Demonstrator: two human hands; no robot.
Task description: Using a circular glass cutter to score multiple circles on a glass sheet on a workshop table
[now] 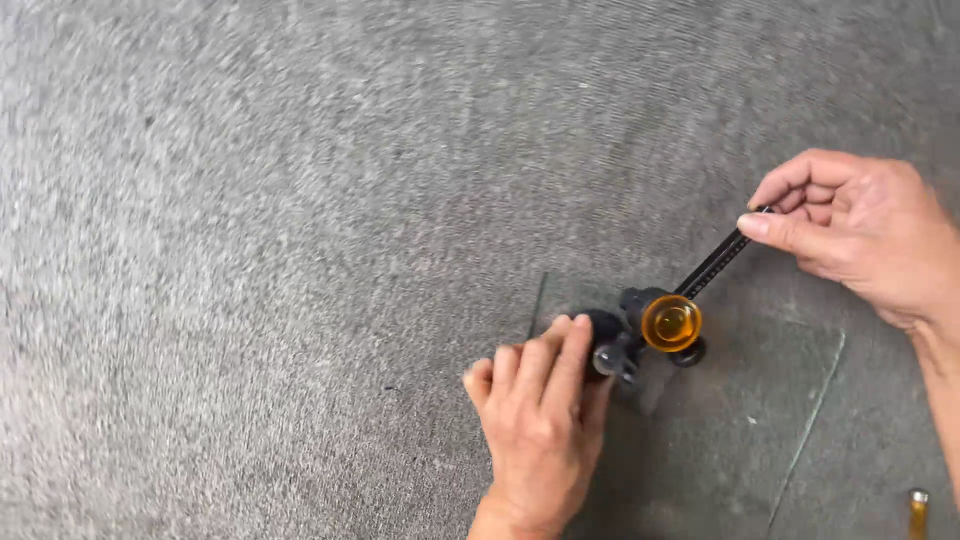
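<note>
- The left hand [540,420] presses down with fingers held together on the black base of a circle cutter [650,330], which sits on a clear glass pane [740,420]
- The right hand [860,240] pinches the far end of the cutter's thin black bar [712,264] between thumb and curled fingers
- An amber knob [671,322] tops the cutter (just beside the left fingertips)
- The pane lies flat on grey carpet [250,250]
- A small amber-handled tool [917,510] lies at the lower right edge, well apart
</note>
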